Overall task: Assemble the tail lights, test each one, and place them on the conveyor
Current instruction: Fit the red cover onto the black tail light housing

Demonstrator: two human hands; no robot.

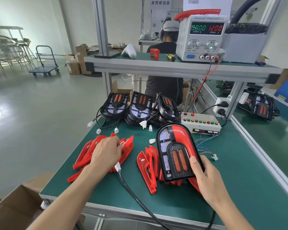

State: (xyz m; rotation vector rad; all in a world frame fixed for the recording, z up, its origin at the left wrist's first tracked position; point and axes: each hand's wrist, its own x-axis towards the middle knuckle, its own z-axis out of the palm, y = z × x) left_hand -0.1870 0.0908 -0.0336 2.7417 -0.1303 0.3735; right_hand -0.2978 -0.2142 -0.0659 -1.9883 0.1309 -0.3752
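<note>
Nearest the lens, the right hand grips the lower right edge of a partly assembled tail light, thumb pressed on its black face beside the two orange reflectors. That unit sits low and right of centre in the frame, tilted up off the desk; a red lens covers its upper right side, while the left side shows bare circuit board. A black cable runs from under it toward the bottom edge.

Left of centre, the left hand reaches into a heap of red lens pieces, fingers curled round the top one, apparently picking the missing left cover. A second red lens pile lies just beside the held unit.

Further up the desk, three open black housings stand in a row with white connectors trailing loose. To their right is a button test box, and on the shelf above, a power supply reading zero current. The conveyor runs along the right edge with a finished light already on it.

Risks from here: the stacked lenses look nested, so lifting one could drag others off the desk edge; a mirror-handed piece might be grabbed; and the one-handed grip leaves the tilted unit liable to slip or tug its cable.
</note>
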